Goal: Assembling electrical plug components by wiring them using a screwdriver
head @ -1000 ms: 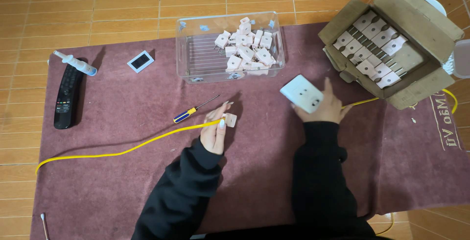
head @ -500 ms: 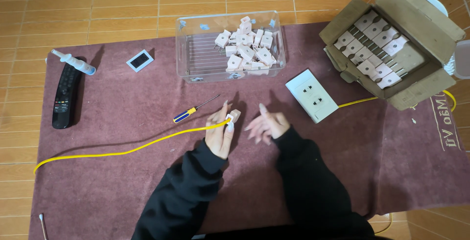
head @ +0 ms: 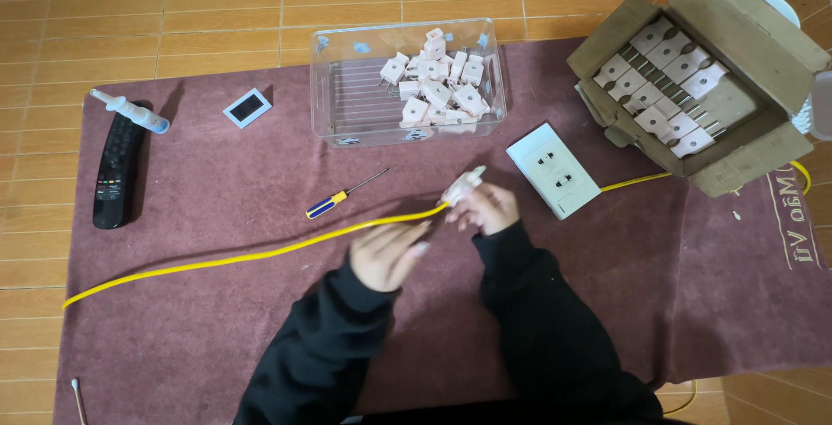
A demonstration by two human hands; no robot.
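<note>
1. Lying at the far left of the maroon mat (head: 217, 304), a black remote control (head: 115, 169) and a small white-and-blue tube (head: 130, 111) are sitting side by side, well apart from my hands, as things set out of the way.
2. Resting further right are a small square device with a dark screen (head: 247, 107) and a blue-and-yellow screwdriver (head: 342, 195), its tip pointing up and right, near enough to grab.
3. Running across the mat from the left edge is a yellow cable (head: 217, 260), and it is ending at my hands.
4. My left hand (head: 386, 253) is hovering over the cable, blurred, fingers loosely spread and gripping nothing that I can make out.
5. My right hand (head: 487, 207) is pinching a pale plug (head: 461, 186) at the cable's end, raised a little off the mat, probably for a clear look.
6. Standing behind my hands is a clear plastic bin (head: 347, 87) holding a heap of similar plugs.
7. Lying just right of my right hand is a white double socket (head: 553, 169).
8. Sitting open at the far right is a cardboard box (head: 763, 61) with plugs packed in rows.
</note>
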